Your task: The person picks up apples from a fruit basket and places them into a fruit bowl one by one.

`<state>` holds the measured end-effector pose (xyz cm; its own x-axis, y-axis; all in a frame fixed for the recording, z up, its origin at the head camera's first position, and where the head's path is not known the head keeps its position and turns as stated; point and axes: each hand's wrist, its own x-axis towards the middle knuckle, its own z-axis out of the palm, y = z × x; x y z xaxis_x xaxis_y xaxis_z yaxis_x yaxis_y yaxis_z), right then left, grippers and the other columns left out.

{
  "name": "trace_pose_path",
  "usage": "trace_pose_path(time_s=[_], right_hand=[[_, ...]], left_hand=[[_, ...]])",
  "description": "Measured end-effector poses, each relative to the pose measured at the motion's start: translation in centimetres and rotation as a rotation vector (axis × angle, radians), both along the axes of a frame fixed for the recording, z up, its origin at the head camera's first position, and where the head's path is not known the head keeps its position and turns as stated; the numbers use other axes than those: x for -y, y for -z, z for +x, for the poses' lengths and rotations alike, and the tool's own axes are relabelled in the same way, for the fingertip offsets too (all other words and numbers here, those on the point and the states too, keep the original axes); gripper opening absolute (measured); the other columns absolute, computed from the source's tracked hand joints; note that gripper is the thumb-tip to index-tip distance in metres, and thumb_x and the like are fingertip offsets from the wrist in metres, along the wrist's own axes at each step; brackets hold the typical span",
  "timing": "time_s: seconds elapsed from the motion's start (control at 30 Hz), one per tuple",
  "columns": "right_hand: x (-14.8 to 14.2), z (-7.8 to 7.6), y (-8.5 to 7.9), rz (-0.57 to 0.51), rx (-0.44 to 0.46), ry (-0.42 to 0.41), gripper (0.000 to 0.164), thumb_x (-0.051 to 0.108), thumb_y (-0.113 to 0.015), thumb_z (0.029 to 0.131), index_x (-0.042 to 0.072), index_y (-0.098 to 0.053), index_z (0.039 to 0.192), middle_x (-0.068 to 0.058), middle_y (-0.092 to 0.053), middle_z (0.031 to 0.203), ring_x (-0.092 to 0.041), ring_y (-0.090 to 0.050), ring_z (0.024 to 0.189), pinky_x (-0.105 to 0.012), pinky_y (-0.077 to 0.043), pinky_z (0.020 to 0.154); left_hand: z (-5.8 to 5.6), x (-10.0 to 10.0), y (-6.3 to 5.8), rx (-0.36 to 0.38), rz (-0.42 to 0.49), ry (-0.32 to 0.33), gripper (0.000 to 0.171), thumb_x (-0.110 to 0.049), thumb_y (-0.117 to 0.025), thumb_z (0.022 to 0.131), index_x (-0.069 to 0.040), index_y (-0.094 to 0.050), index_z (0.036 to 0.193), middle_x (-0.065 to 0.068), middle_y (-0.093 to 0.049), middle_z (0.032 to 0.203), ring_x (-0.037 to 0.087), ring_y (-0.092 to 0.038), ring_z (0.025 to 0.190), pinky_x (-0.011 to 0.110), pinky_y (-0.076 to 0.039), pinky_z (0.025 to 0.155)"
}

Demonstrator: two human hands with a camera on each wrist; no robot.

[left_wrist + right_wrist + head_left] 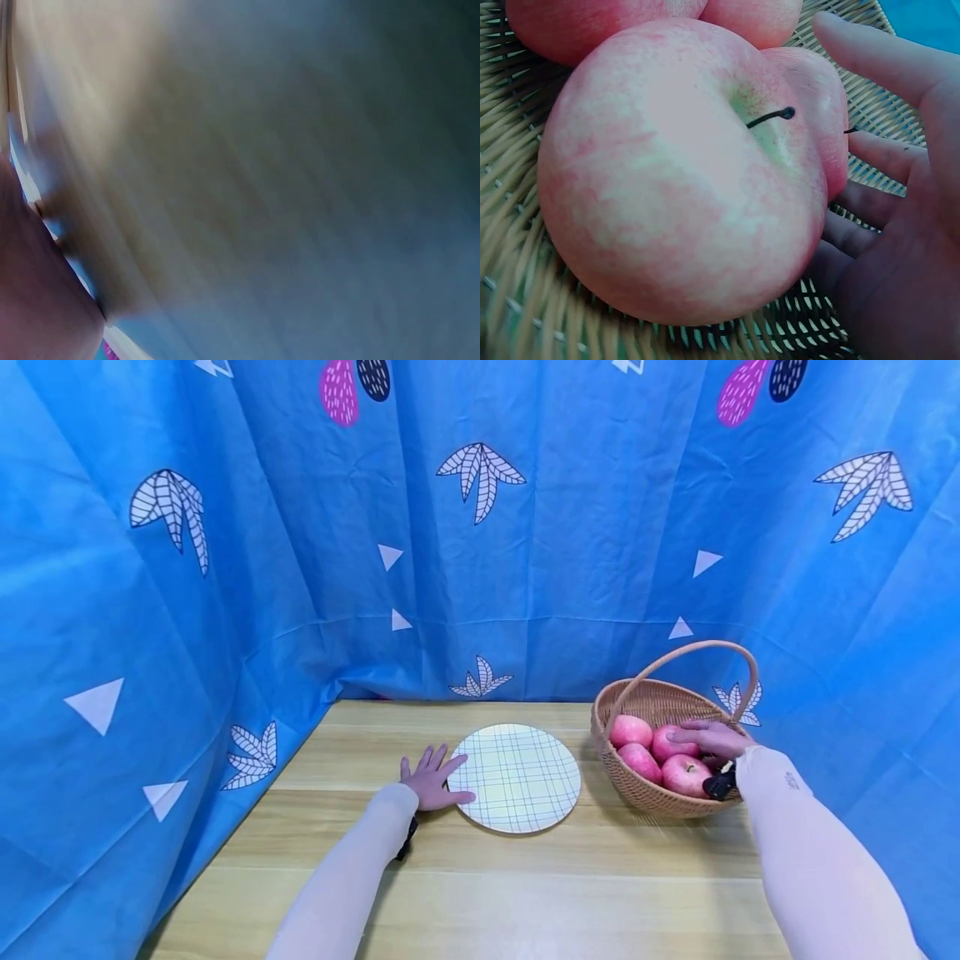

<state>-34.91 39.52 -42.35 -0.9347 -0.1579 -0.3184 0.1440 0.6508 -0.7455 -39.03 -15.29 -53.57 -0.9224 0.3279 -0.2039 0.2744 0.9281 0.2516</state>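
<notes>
In the head view, my left hand lies spread at the left rim of a round, pale plate with a grid pattern. Its thumb and a finger reach onto the plate's edge. My right hand is inside a wicker basket, its fingers over the back right apple. Close up in the right wrist view, a large pink apple with a dark stem fills the middle. Beside it the right hand has its thumb held apart and its fingers extended toward the apple behind. The left wrist view is mostly blurred.
More pink apples lie in the basket, whose arched handle rises above them. Basket and plate stand on a light wooden table. A blue patterned curtain hangs behind and on both sides.
</notes>
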Motion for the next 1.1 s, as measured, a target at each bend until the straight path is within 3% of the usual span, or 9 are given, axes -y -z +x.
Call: trace_pose_path(time_s=[0.2,0.43,0.67,0.87,1.1], right_hand=[[-0.4,-0.4,0.4,0.015,0.012,-0.027,0.084,0.051,-0.055,0.099,-0.003,-0.024,0.157,-0.028,-0.048,0.146,-0.025,-0.062,0.113,-0.030,-0.052,0.087],[-0.8,-1.0,1.1,-0.033,-0.003,-0.018,0.080,0.047,-0.064,0.095,-0.002,-0.037,0.152,-0.018,-0.064,0.126,-0.016,-0.067,0.099,-0.031,-0.056,0.082],[-0.3,-0.9,1.2,-0.026,0.012,-0.009,0.075,0.041,-0.066,0.096,0.000,-0.038,0.152,-0.015,-0.066,0.121,-0.018,-0.067,0.098,-0.031,-0.056,0.083],[-0.1,-1.0,1.2,0.027,-0.012,-0.061,0.074,0.041,-0.063,0.098,-0.003,-0.036,0.151,-0.017,-0.064,0.121,-0.018,-0.065,0.100,-0.029,-0.054,0.084],[0.2,-0.9,1.3,-0.079,0.024,-0.002,0.067,0.036,-0.064,0.098,0.000,-0.041,0.149,-0.009,-0.069,0.109,-0.016,-0.066,0.095,-0.029,-0.055,0.083]], left_hand=[[0.2,-0.1,-0.1,-0.021,-0.008,-0.003,0.101,-0.096,-0.042,0.073,-0.048,-0.019,0.159,0.003,-0.003,0.172,0.034,0.004,0.157,0.074,0.007,0.115],[0.5,-0.2,-0.5,-0.017,-0.016,-0.001,0.101,-0.095,-0.042,0.074,-0.046,-0.017,0.159,0.003,-0.003,0.172,0.035,0.003,0.157,0.075,0.007,0.115],[0.8,-0.1,-0.7,-0.011,0.017,0.023,0.100,-0.092,-0.041,0.078,-0.041,-0.017,0.161,0.008,-0.002,0.171,0.038,0.004,0.156,0.076,0.009,0.113],[0.4,-0.1,-0.4,-0.006,-0.016,0.007,0.101,-0.094,-0.041,0.075,-0.046,-0.016,0.160,0.003,-0.001,0.172,0.034,0.005,0.157,0.074,0.009,0.115],[0.3,-0.2,-0.4,-0.012,0.001,-0.001,0.100,-0.094,-0.044,0.074,-0.048,-0.019,0.159,0.003,-0.002,0.172,0.033,0.005,0.157,0.073,0.008,0.116]])
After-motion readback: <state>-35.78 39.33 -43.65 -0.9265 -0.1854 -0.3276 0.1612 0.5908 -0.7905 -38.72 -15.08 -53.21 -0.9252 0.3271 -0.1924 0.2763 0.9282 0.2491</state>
